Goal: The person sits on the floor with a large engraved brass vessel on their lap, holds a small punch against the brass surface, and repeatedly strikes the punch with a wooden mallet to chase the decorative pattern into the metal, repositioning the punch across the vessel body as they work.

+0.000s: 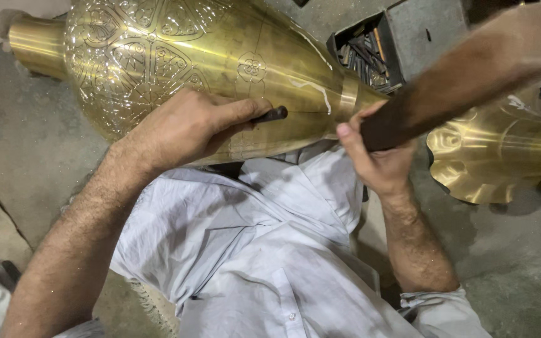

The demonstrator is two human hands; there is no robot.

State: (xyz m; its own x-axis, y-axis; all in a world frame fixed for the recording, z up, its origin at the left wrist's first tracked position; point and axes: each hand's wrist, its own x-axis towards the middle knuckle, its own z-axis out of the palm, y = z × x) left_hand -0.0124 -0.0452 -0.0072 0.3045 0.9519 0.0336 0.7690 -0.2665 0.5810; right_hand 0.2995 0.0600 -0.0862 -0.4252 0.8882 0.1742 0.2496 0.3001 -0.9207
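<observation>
Left hand (186, 128) at centre frame, grip closed on dark chisel (272, 114) against engraved brass vase (176, 56), right hand (377, 153) gripping wooden mallet (458, 81) (blurred), upper right.

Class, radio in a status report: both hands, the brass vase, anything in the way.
Left hand grips dark punch, tip on brass vase. Right hand grips wooden mallet, raised and blurred. Vase lies across lap. Tool box behind, clear of the work.
</observation>
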